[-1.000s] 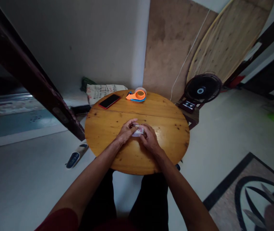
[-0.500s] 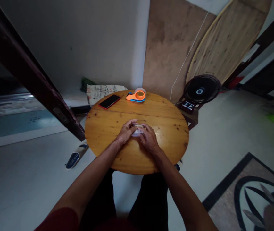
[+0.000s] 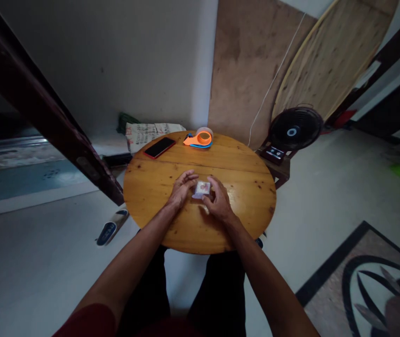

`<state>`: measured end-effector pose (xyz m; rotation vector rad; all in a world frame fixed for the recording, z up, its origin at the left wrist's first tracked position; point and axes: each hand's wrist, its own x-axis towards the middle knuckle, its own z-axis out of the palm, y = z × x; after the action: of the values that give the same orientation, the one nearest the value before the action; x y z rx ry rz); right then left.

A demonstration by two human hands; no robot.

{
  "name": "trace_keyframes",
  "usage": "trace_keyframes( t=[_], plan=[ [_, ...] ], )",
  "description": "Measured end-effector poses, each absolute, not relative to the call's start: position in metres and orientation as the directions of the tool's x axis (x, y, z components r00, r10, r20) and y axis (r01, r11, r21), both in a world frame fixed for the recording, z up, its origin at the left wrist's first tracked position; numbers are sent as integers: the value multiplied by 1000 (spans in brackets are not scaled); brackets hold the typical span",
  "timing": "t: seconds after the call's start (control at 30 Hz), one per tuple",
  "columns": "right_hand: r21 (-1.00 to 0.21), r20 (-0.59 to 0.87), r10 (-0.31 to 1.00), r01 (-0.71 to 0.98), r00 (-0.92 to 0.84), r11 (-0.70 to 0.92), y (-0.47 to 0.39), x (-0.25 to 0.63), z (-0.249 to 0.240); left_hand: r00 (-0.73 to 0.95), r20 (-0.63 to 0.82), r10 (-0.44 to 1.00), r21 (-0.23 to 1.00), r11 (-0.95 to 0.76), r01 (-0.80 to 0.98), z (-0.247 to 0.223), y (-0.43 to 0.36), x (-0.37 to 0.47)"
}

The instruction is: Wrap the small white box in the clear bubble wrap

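Both hands flank a small glossy packet [image 3: 202,188] on round wood.

A second ago both hands were closed together over the small white packet [image 3: 202,189], hiding most of it; now they have drawn apart and its printed face shows between them. The left hand [image 3: 181,188] has pulled back to the packet's left with fingers loosely curled and apart from it, while the right hand [image 3: 218,202] has opened, its thumb and fingertips only at the packet's edge
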<state>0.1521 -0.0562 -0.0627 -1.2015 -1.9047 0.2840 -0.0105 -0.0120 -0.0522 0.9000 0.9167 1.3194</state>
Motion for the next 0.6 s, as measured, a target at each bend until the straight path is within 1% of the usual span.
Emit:
trace_keyframes(
  t=[0.13, 0.27, 0.4, 0.6],
  plan=[
    [-608, 519, 839, 619, -164, 497, -55, 153, -64, -51, -38, 998, 938, 18, -347, -57, -7, -15],
    [-657, 493, 860, 590, -134, 469, -54, 153, -66, -108, -69, 992, 933, 26, -358, -58, -5, -19],
    [-709, 458, 880, 546, -124, 446, -53, 154, -67, -124, -126, 984, 909, 64, -411, -56, -5, -21],
    [-754, 422, 899, 505, -117, 420, -50, 155, -72, -126, -202, 971, 829, 102, -549, -54, -1, -26]
  ],
)
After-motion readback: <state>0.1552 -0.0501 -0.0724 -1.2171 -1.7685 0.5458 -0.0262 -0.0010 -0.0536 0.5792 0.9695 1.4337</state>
